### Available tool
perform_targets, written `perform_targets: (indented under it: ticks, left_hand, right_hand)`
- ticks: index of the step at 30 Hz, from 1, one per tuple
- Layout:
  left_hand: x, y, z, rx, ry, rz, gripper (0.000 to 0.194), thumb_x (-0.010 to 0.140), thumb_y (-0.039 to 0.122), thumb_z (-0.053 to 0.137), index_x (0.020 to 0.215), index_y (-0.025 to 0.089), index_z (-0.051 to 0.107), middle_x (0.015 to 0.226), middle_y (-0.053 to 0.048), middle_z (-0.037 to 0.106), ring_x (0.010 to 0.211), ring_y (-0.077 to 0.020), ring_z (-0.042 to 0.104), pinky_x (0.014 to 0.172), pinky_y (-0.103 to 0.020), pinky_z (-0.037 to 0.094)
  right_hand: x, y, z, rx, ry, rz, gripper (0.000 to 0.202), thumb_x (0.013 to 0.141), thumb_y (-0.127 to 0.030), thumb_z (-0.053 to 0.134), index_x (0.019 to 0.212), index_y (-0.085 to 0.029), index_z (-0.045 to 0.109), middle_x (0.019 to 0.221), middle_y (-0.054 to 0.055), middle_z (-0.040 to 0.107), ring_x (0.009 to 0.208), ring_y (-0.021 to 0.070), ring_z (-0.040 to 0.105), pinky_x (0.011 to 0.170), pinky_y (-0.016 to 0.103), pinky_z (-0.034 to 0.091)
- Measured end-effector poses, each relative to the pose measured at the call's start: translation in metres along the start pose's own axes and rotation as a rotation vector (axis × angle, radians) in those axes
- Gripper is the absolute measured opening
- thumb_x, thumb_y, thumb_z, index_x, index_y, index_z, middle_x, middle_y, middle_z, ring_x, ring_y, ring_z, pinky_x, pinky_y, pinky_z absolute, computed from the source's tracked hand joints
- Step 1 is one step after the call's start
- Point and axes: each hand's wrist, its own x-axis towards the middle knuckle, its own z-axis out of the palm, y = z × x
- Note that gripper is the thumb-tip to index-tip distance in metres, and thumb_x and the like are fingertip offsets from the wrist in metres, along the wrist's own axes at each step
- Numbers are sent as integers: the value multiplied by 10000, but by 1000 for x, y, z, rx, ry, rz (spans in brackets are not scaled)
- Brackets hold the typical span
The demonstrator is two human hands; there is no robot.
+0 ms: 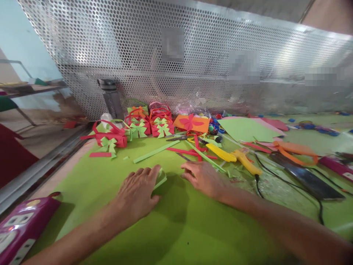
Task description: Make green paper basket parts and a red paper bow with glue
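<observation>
My left hand (140, 187) is closed on a small folded green paper piece (160, 179), which shows past its fingertips above the green table surface (171, 228). To its right, my right hand (202, 176) hovers near the tabletop with fingers curled together; whether anything is between them is too small to tell. Beyond the hands lie a long green strip (156, 151) and several red strips (193, 152). Small red baskets with green bows (111, 139) stand at the back left.
A yellow glue gun (242, 160) with a black cord and a dark phone (306, 176) lie at the right. Scissors (178, 138) rest behind the strips. A purple power strip (24, 224) is at the near left; a bottle (111, 97) stands by the perforated metal panel (132, 44).
</observation>
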Motion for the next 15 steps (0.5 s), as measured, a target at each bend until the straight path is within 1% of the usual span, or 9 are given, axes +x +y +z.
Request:
perform_targets:
  ticks: [3,6,9,12,15]
  left_hand:
    - [2,-3,8,-53,45,5,628,730,203,583,1318,147,369,1105,-135,625,978,-273,598,882,-469,451]
    - [2,-3,19,-79,173,105,609,745,154,553,1314,200,342,1106,-92,612,976,-249,584,875,-449,454]
    - [1,1,24,-54,287,210,706,729,156,588,1350,222,259,1137,-94,573,995,-265,551,862,-444,451]
    - [0,6,23,-8,334,277,776,733,152,598,1382,210,176,1174,-124,525,1044,-291,506,865,-443,443]
    - [-1,10,23,23,350,319,857,732,131,595,1408,214,75,1189,-138,486,1060,-297,481,859,-432,446]
  right_hand:
    - [-1,-1,1,61,-3,19,177,828,-236,576,972,-161,649,880,93,701,734,199,615,646,288,396]
    - [-2,-2,1,149,-14,37,178,847,-265,543,933,-151,649,793,64,697,657,155,604,588,248,405]
    - [-3,-3,3,400,-72,73,248,845,-373,535,806,-146,626,677,29,655,568,119,563,507,214,388]
    - [-4,-5,5,722,-135,161,308,778,-459,596,728,-156,578,590,-1,592,525,111,526,481,214,376]
    - [-5,-10,7,825,-161,208,293,742,-443,636,688,-164,562,556,-16,565,514,104,506,478,213,368]
